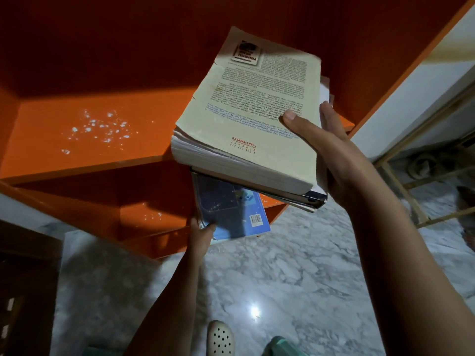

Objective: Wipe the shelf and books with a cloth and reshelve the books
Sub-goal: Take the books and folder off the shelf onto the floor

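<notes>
Now the right hand point(331, 155) clasps the stack of books point(252, 111) over the front edge of the shelf point(84, 140), thumb on top. The left hand point(201, 235) grips the blue book point(231, 209) underneath. Keeping the stack level should prevent slipping.

This looks like a room in someone's home. An orange laminate bookshelf point(90, 140) stands on a grey marble-patterned floor point(295, 278) by a white wall point(411, 98). The person wears perforated house slippers point(221, 340), and dark wooden furniture point(25, 278) sits alongside.
</notes>
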The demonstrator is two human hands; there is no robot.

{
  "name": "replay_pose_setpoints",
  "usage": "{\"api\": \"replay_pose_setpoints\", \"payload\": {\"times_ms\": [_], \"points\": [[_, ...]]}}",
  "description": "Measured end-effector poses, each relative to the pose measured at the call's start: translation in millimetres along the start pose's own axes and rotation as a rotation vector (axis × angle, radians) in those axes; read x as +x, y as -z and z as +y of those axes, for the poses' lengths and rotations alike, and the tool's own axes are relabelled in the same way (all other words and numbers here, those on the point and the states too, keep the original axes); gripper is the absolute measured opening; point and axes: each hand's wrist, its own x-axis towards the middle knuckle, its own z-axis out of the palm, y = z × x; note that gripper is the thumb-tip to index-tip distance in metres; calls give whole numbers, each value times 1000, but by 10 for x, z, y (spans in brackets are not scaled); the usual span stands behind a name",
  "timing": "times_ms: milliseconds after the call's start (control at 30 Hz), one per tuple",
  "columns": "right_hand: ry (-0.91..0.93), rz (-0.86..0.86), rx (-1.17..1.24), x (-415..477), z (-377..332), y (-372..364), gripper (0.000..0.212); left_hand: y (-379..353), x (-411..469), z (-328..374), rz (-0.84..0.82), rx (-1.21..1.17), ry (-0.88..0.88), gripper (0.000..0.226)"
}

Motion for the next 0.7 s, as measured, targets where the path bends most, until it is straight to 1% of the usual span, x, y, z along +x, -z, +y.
{"api": "replay_pose_setpoints", "payload": {"times_ms": [67,200,267,367,400,500,567,700], "points": [[23,18,88,18,-8,-30,93,-2,21,-18,7,34,-1,43],[8,36,161,86,-17,-10,83,9,-10,-4,-23,83,-5,42],[-1,19,182,108,6,27,87,10,-56,31,-28,101,8,41],[-22,-35,204,89,51,60,100,36,-159,147,-30,92,29,39],[-26,-52,221,67,66,62,101,66,-205,189,-39,89,42,39],[-32,-72,264,-62,92,50,94,208,-370,267,-67,103,66,50],[-33,-62,296,-200,112,30,94,328,-525,312,-58,111,79,59],[-34,-37,332,-568,158,-21,85,574,-994,467,-56,40,37,41]]}}
